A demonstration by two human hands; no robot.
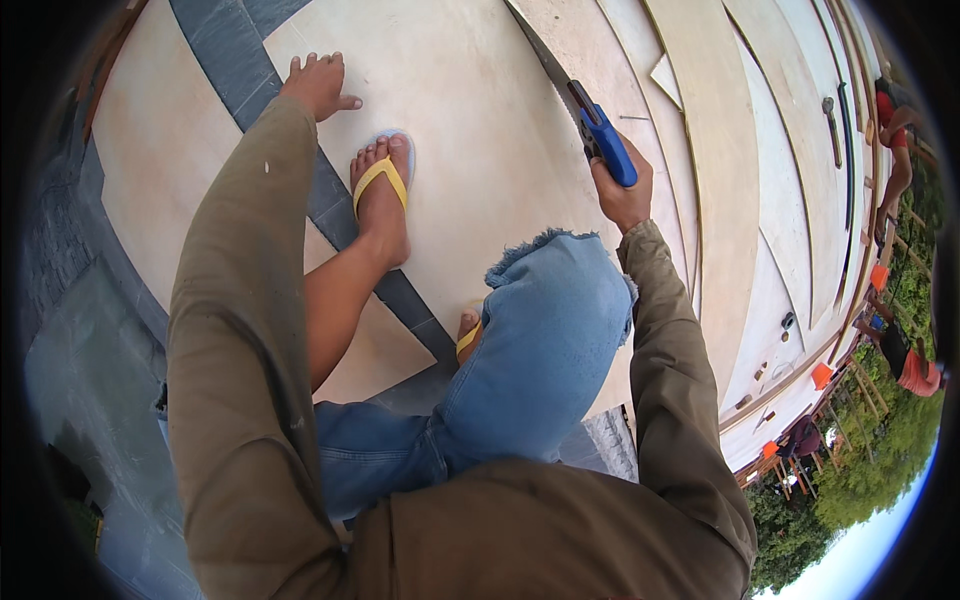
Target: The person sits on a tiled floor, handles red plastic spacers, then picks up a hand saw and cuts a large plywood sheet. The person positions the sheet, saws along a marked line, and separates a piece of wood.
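My left hand (pixel 318 86) rests with spread fingers on a pale plywood sheet (pixel 480 130), close to its left edge. In my right hand (pixel 625 186) is a handsaw (pixel 606 143), my fingers wrapped round its blue and black handle. The saw's long blade (pixel 543 58) points away from me, lying along the sheet's right edge. Whether its teeth are in the wood I cannot tell. My foot in a yellow-strapped flip-flop (pixel 383 185) presses on the same sheet, between my hands.
Several overlapping plywood sheets (pixel 705 150) spread to the right. On them lie a hammer (pixel 831 130), a long dark bar (pixel 848 180) and a nail (pixel 634 118). A dark grey strip (pixel 235 60) runs along the left. Other people, one in a red shirt (pixel 893 125), are at the far right.
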